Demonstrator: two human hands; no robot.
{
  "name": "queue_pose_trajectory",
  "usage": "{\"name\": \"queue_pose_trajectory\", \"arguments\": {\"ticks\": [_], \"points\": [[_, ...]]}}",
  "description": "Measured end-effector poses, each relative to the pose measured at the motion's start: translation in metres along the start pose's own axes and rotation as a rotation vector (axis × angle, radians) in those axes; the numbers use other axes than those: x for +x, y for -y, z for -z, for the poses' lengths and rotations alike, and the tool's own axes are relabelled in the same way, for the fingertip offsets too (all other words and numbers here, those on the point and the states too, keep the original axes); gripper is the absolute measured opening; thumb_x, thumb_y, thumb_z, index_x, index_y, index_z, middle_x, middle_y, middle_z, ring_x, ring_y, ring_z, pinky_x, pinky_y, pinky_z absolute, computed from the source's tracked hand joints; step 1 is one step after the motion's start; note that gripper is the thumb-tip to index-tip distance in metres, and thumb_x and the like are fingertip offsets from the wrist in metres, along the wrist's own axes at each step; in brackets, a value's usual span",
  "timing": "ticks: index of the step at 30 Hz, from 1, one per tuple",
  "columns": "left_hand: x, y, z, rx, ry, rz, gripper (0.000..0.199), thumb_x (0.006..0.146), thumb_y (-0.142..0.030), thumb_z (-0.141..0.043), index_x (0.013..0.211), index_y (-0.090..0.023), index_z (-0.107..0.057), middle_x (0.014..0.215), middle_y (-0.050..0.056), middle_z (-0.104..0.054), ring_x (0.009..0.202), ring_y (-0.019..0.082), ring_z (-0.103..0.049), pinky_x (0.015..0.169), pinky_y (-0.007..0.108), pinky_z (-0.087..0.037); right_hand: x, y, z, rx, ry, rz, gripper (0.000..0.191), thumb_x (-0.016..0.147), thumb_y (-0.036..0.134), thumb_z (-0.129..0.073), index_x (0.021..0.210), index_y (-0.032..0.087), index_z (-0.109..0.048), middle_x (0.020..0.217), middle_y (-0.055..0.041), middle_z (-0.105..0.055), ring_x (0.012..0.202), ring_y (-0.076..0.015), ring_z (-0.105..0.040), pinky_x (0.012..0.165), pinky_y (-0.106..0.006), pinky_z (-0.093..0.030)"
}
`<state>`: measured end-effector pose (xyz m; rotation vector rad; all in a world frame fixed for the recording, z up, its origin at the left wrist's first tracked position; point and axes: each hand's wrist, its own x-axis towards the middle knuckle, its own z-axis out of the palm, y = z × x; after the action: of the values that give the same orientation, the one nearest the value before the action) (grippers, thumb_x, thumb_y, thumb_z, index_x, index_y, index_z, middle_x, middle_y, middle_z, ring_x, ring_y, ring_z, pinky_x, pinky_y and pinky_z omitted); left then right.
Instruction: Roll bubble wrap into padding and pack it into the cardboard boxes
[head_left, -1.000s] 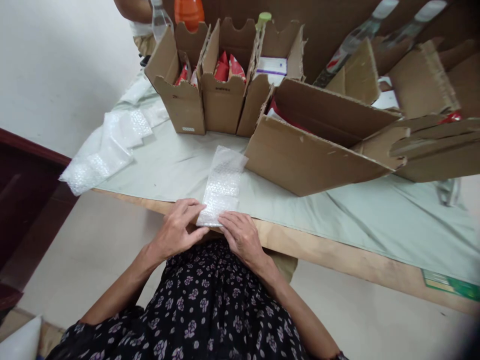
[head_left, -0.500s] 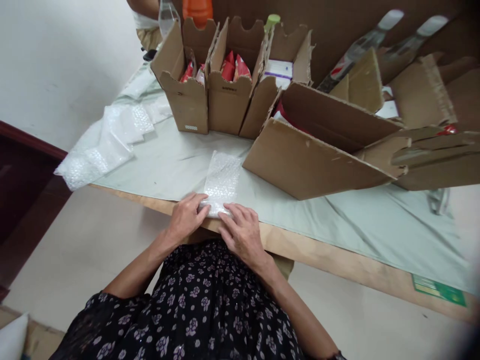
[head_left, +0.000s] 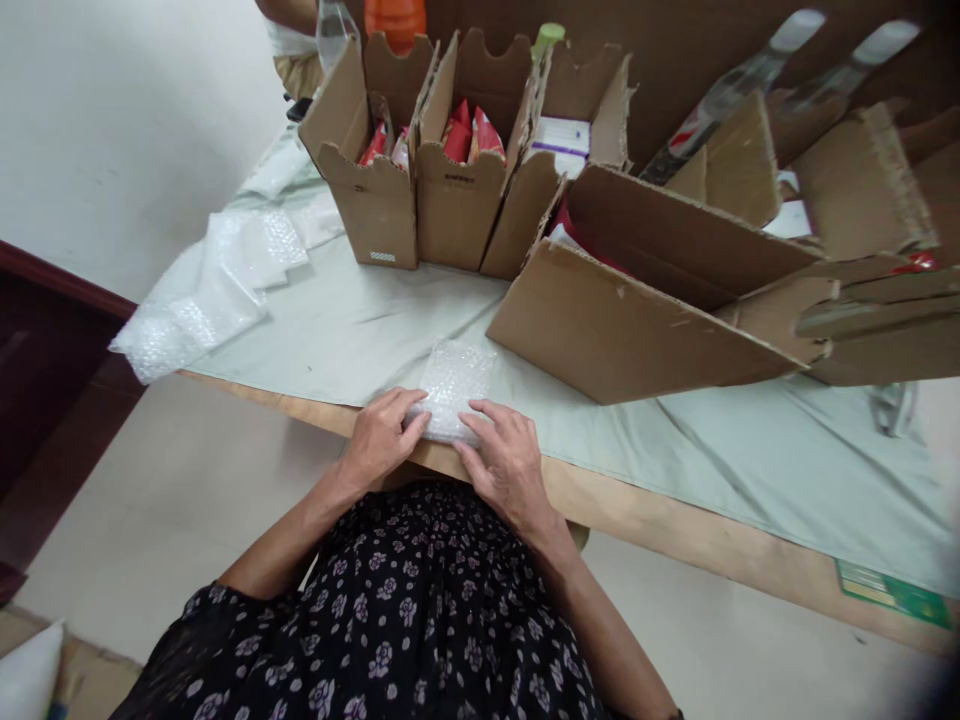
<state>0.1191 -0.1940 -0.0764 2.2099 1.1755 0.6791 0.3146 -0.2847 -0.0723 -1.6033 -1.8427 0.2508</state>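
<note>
A short piece of bubble wrap (head_left: 456, 385) lies folded at the table's front edge, between my two hands. My left hand (head_left: 382, 432) grips its left side, with thumb and fingers close together on the near corner. On the right side, my right hand (head_left: 506, 455) has its fingertips on the wrap, thumb and fingers apart. Whether anything is inside the folded wrap cannot be made out. More bubble wrap (head_left: 217, 285) lies in a loose pile at the table's left end.
Behind the hands stand open cardboard boxes (head_left: 379, 215) holding red packets and white packs. A large tilted box (head_left: 637, 330) is to the right. Bottles (head_left: 731, 95) stand behind. A person's arm (head_left: 291, 14) shows at the top left. A green card (head_left: 892, 590) lies at the front right edge.
The bubble wrap between my hands has become shorter and wider, its far end now nearer to me. Both hands have shifted slightly right, and the right hand's fingers have spread.
</note>
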Motion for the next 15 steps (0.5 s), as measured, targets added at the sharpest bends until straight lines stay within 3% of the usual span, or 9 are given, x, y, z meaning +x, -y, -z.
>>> {"name": "queue_pose_trajectory", "arguments": {"ticks": [3,8,12,15], "points": [[0.01,-0.002,-0.003,0.036,-0.051,-0.023,0.025,0.096,-0.025,-0.06,0.116,-0.018,-0.072,0.112,0.011,-0.073,0.103,0.025,-0.069,0.096,0.04,-0.056,0.0,-0.004,-0.01,-0.067,0.051,0.063,0.028,0.097,0.022,-0.064,0.124,0.024,-0.069,0.133,-0.0113,-0.071,0.121,-0.031,-0.063,0.099,-0.049,-0.051],[-0.002,-0.006,0.006,-0.011,-0.046,-0.175,0.027,0.091,-0.029,-0.068,0.116,-0.02,-0.072,0.126,0.014,-0.069,0.12,0.03,-0.063,0.105,0.049,-0.052,0.001,-0.011,-0.01,0.072,0.015,-0.05,0.026,0.102,0.023,-0.056,0.123,0.025,-0.071,0.119,-0.0089,-0.077,0.11,-0.0264,-0.069,0.095,-0.046,-0.053],[-0.01,-0.007,0.006,-0.098,0.013,-0.131,0.027,0.093,-0.027,-0.063,0.118,-0.019,-0.072,0.107,0.011,-0.075,0.1,0.026,-0.068,0.094,0.043,-0.055,-0.002,-0.012,0.003,0.197,0.061,-0.116,0.026,0.103,0.029,-0.056,0.124,0.026,-0.071,0.112,-0.0064,-0.079,0.101,-0.0239,-0.072,0.091,-0.044,-0.056],[0.001,-0.006,-0.002,-0.064,0.015,-0.016,0.03,0.094,-0.03,-0.063,0.119,-0.017,-0.072,0.101,0.01,-0.077,0.087,0.023,-0.068,0.087,0.04,-0.056,-0.008,-0.012,0.008,0.103,-0.037,-0.11,0.032,0.101,0.029,-0.059,0.132,0.026,-0.066,0.13,-0.0105,-0.072,0.116,-0.0278,-0.068,0.096,-0.048,-0.054]]}}
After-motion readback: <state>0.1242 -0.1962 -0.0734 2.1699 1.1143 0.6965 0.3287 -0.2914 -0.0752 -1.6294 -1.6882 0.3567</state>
